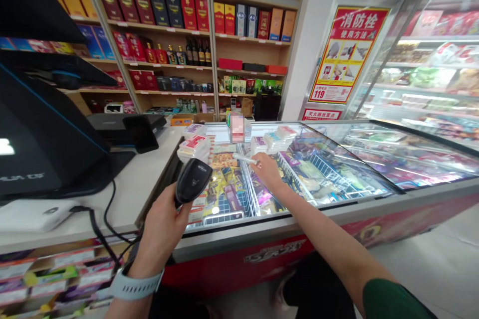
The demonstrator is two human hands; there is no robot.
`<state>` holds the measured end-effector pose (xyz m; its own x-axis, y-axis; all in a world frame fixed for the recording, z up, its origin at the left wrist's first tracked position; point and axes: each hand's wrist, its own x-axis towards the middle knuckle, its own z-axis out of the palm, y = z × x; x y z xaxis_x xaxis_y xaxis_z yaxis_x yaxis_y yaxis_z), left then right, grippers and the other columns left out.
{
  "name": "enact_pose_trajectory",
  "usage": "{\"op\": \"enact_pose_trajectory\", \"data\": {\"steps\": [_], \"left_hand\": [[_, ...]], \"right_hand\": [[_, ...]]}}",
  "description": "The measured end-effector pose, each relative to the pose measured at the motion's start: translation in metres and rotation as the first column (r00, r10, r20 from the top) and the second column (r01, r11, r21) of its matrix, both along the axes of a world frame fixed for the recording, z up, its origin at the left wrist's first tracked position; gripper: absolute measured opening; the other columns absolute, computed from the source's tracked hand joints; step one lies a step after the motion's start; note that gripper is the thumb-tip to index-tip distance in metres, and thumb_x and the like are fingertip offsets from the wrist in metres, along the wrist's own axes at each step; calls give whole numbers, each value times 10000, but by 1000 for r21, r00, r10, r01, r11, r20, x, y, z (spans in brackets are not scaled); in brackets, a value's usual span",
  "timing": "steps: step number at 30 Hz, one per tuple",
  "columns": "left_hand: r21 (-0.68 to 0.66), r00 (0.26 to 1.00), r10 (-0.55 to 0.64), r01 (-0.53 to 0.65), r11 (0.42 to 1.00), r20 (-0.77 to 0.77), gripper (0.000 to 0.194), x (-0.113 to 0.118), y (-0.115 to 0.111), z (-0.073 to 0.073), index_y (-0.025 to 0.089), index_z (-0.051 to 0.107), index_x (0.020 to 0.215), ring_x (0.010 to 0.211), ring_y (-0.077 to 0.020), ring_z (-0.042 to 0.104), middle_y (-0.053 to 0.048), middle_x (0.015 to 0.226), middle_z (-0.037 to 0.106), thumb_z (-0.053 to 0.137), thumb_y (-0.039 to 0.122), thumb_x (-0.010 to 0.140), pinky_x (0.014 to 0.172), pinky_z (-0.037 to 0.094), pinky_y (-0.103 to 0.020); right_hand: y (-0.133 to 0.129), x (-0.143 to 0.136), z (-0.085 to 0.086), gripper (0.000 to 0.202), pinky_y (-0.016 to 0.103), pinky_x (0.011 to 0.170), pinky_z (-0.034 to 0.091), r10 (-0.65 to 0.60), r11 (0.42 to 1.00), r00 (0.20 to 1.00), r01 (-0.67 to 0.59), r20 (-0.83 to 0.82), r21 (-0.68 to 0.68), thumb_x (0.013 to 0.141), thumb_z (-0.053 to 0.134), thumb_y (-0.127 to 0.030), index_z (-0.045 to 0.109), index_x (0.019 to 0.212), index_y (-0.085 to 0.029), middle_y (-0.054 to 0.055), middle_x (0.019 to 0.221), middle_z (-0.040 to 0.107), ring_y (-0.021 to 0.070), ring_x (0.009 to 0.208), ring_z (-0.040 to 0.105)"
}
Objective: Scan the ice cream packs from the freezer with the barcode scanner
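My left hand (164,222) is wrapped round the handle of a black barcode scanner (193,181), whose head points up and away from me. Over the glass top of a chest freezer (377,164), my right hand (267,172) pinches a thin white flat pack (245,158), seen nearly edge-on, so its label does not show. Just beyond that hand are stacked white packs with blue and red print (275,142). Left of them, beyond the scanner, stands another stack of white packs with red print (195,147). Wrapped frozen goods (232,194) show through the glass.
A counter (149,167) on the left carries a black checkout terminal (48,134), a dark phone-like device (140,132) and a white box (35,214) with cables. Shelves of boxed bottles (168,7) stand behind. A lit display fridge (437,70) is at the right.
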<state>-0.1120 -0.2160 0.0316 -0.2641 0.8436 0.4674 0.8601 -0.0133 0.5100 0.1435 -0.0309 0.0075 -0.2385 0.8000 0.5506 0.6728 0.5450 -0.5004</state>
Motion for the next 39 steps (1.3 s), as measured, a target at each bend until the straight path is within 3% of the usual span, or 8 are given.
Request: {"op": "enact_pose_trajectory", "data": {"steps": [3, 7, 11, 15, 22, 26, 31, 39], "left_hand": [[-24, 1000, -8, 8, 1000, -25, 390, 9, 7, -1, 167, 565, 1182, 1022, -296, 646, -117, 1094, 682, 503, 352, 844, 821, 499, -364], [-29, 997, -51, 49, 998, -52, 403, 17, 13, -3, 154, 554, 1199, 1015, -290, 647, -118, 1099, 679, 496, 343, 848, 828, 494, -358], [-43, 996, -55, 52, 998, -75, 405, 20, 15, -3, 160, 557, 1197, 1010, -291, 646, -111, 1099, 677, 491, 371, 858, 818, 490, -359], [-64, 996, -43, 38, 997, -79, 400, 22, 16, -2, 173, 558, 1192, 992, -288, 647, -104, 1087, 677, 489, 391, 863, 783, 487, -350], [-84, 994, -82, 76, 994, -71, 356, 23, 18, -4, 174, 564, 1140, 946, -281, 651, -96, 1028, 680, 504, 379, 855, 775, 476, -346], [-85, 990, -138, 137, 987, -3, 346, 30, 17, 3, 170, 577, 1104, 917, -268, 650, -90, 994, 682, 516, 400, 853, 758, 474, -329], [-92, 960, -263, 272, 958, 99, 377, 45, 14, 15, 177, 583, 1117, 909, -249, 649, -73, 995, 693, 528, 438, 851, 755, 480, -307], [-118, 952, -305, 304, 945, 14, 355, 59, 20, 16, 173, 571, 1106, 944, -265, 639, -96, 1016, 673, 506, 422, 862, 786, 473, -331]], "right_hand": [[-8, 27, -15, 107, 307, 762, 489, 1, 987, 923, -64, 386, 149, 873, 571, -151, 628, 961, -175, 72, 984, 653, 200, 840, 638], [-19, 41, -27, 139, 295, 750, 484, 29, 979, 840, -132, 542, 153, 867, 616, -163, 611, 1006, -171, 73, 1017, 637, 203, 889, 623], [-20, 41, -32, 354, 308, 805, 493, 51, 992, 886, -98, 462, 80, 823, 715, -364, 603, 1101, -175, 88, 1108, 612, 220, 988, 605], [-11, 40, -35, 625, 382, 917, 468, -39, 999, 920, 36, 389, 15, 773, 704, -543, 579, 1216, -121, 141, 1116, 598, 273, 1042, 579], [-1, 40, -38, 590, 392, 928, 444, -30, 995, 934, 60, 357, -76, 746, 714, -547, 616, 1138, -117, 142, 1075, 601, 278, 1040, 565], [-11, 37, -31, 570, 423, 934, 418, -52, 995, 953, 23, 298, 102, 749, 740, -478, 569, 1164, -126, 144, 1103, 597, 294, 1052, 545], [-21, 34, -24, 529, 470, 1004, 348, -96, 924, 962, -10, 256, 382, 839, 650, -470, 528, 1209, -112, 175, 1174, 584, 316, 1090, 510], [-23, 38, -29, 520, 510, 1075, 281, -145, 863, 971, 30, 190, 504, 891, 560, -508, 501, 1242, -128, 182, 1185, 590, 304, 1124, 516]]}}
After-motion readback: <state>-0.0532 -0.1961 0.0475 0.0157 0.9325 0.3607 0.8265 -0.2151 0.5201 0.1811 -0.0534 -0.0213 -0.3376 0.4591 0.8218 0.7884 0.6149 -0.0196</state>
